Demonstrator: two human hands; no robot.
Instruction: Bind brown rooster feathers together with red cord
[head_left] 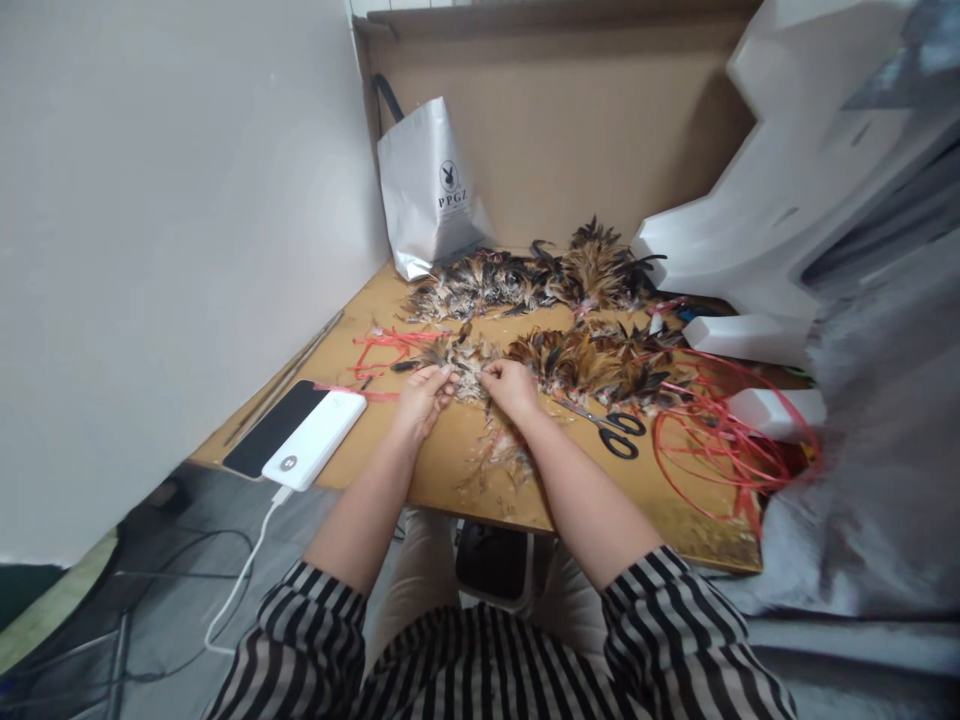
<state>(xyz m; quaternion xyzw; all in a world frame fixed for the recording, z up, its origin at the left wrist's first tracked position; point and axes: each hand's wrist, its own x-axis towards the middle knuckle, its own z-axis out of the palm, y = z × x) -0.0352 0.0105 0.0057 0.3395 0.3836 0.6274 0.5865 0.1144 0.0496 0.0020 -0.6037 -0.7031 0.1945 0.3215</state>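
Observation:
My left hand (427, 398) is closed in a pinch at the left side of a small heap of pale, fluffy feathers (472, 362). What sits between its fingertips is too small to make out for certain. Facing it, my right hand (511, 388) pinches a thin feather at the right side of the same heap. Brown and black feathers (592, 360) lie in a row just right of my right hand. Behind them stretches a longer row of darker feathers (487, 285). Black-handled scissors (611, 428) rest on the table, right of my right forearm.
Red plastic strips lie tangled (720, 440) at the right, with more strips (390, 348) at the left. A white power bank (315, 440) with a cable sits beside a dark phone (281, 425). A silver bag (424, 190) stands at the back; white foam pieces (757, 345) border the right.

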